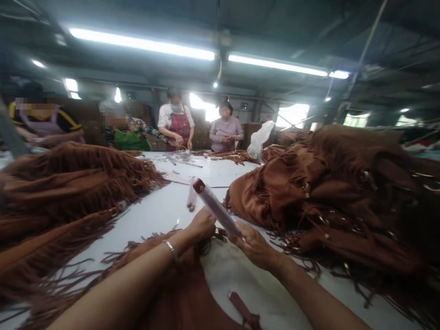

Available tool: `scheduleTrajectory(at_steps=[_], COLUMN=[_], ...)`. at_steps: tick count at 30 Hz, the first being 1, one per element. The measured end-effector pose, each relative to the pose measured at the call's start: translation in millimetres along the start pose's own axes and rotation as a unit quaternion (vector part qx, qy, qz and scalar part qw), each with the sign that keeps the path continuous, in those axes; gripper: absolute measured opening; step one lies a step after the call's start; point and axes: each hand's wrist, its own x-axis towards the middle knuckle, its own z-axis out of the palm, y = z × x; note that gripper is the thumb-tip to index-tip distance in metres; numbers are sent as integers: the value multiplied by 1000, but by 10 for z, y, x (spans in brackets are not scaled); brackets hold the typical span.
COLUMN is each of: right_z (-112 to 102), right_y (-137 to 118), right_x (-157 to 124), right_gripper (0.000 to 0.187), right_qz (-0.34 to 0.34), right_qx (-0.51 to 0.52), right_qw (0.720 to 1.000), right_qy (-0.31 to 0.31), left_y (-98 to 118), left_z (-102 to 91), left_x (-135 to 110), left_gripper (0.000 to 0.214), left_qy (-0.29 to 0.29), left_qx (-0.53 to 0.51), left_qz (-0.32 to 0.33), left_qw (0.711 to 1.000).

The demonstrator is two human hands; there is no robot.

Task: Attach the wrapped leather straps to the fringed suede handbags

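Head view. Your right hand [252,245] is clenched around the lower end of a pale rolled strip [215,206], whose dark brown tip points away across the white worktable [161,224]. Your left hand [201,225], with a silver bangle [169,249] at the wrist, sits just beside the strip. Its fingers are mostly hidden, so you cannot tell whether it grips anything. A second pale strip [191,195] lies just beyond that hand.

Under both hands, on the near edge of the worktable, lies a brown suede panel with cream lining [233,279], a dark strap tab [242,308] resting on it. Heaps of fringed suede bags sit on the worktable's left [68,183] and right [326,197]. At its far side stand a person in a plaid apron [176,121] and a person in a lilac sweater [225,130].
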Motion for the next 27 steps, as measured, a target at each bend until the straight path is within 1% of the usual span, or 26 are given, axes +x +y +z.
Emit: scheduleTrajectory(at_steps=[2,4,5,7,10,13,14,15,17,19,22,24,27], right_z=[75,149,178,210,203,176,171,168,168,174,182,176,125], right_y=[21,40,47,55,67,114,137,162,203,221,210,203,227], right_x=[69,84,79,63,48,39,32,23,-1,-25,-41,-38,-37], right_gripper=[28,31,32,33,34,34,34,34,34,33,32,30,31], right_qz=[34,46,46,48,51,56,62,70,84,90,91,87,71], right_qx=[2,13,20,31,38,46,46,45,39,23,-9,-14,9], right_qw=[999,998,998,997,996,995,995,994,993,993,993,992,992], right_qy=[-20,-36,-41,-50,-63,-71,-71,-71,-72,-75,-79,-85,-103], left_y=[33,74,101,169,272,332,336,333,306,259,171,117,68], left_z=[-208,-400,-470,-534,-462,-323,-282,-244,-164,-60,128,230,300], left_x=[-18,-84,-129,-223,-321,-347,-343,-337,-318,-299,-278,-270,-268], left_gripper=[45,60,66,75,80,74,71,69,61,49,44,47,46], left_qy=[92,159,178,192,189,195,202,212,232,232,179,138,94], left_qx=[-101,-197,-237,-309,-406,-514,-537,-547,-524,-492,-477,-483,-484], left_qz=[-47,-76,-82,-84,-81,-60,-46,-35,-34,-61,-99,-102,-100], left_qw=[989,964,952,928,890,833,818,809,819,837,855,859,864])
